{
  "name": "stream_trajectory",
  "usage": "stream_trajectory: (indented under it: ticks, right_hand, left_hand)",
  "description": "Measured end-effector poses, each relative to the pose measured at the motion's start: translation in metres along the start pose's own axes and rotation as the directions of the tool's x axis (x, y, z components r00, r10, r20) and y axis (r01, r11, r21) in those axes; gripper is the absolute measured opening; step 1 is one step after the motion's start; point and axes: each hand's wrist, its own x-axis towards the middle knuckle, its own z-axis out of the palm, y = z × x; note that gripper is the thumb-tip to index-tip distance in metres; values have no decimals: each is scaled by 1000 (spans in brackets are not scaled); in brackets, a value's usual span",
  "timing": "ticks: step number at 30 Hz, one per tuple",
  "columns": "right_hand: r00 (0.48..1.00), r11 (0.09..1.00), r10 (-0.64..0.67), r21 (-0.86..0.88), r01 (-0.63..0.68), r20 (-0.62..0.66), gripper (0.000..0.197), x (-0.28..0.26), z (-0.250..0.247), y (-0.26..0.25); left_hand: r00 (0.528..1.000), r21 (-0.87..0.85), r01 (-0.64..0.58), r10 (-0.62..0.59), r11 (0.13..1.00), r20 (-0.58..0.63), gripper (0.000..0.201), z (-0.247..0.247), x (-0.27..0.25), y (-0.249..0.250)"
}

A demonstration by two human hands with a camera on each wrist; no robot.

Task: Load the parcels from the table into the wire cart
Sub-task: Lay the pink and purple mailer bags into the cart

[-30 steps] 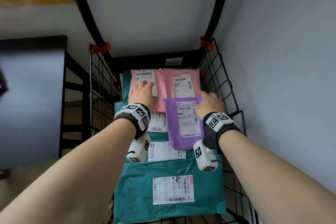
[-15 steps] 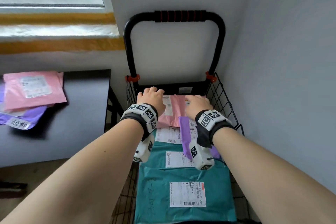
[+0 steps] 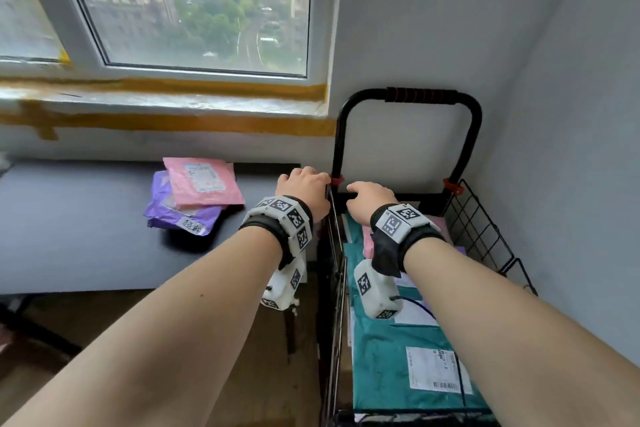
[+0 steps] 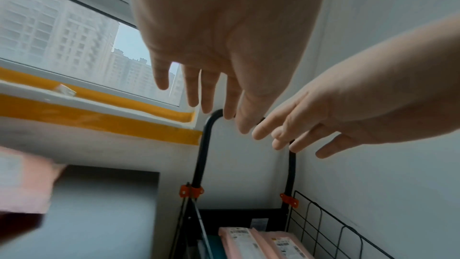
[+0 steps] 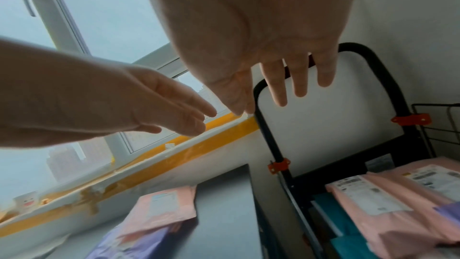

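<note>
A pink parcel lies on top of a purple parcel on the grey table at the left. The black wire cart at the right holds teal, pink and purple parcels. My left hand hovers over the cart's left rear corner, fingers straight and empty. Just right of it, above the cart's back, my right hand is also empty with relaxed fingers. Neither hand touches a parcel.
The cart's black handle rises against the white wall in the corner. A window with a yellow-taped sill runs behind the table. Wooden floor shows between table and cart.
Both hands have lifted off the parcels in the cart and moved up and left. The view has swung up and left, bringing the table's parcels and the window into sight.
</note>
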Motion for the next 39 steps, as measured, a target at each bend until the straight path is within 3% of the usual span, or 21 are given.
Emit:
stream_trajectory:
  ticks: [11, 19, 24, 31, 39]
  right_hand:
    - [992, 992, -123, -5, 124, 40, 46, -30, 44, -149]
    - [966, 969, -233, -54, 239, 111, 37, -12, 71, -216]
    - [966, 978, -203, -7, 206, 159, 36, 34, 89, -233]
    - [960, 989, -149, 48, 141, 237, 32, 138, 107, -241]
    - [937, 997, -82, 36, 74, 339, 28, 238, 127, -251]
  left_hand:
    - [993, 44, 105, -107, 994, 52, 48, -25, -65, -156]
    - [959, 74, 256, -263, 964, 104, 46, -21, -64, -243]
    - [936, 105, 313, -325, 944, 134, 46, -11, -35, -281]
    - [892, 80, 396, -404, 915, 202, 52, 2, 48, -330]
    - [790, -55, 566, -522, 823, 321, 62, 28, 122, -368]
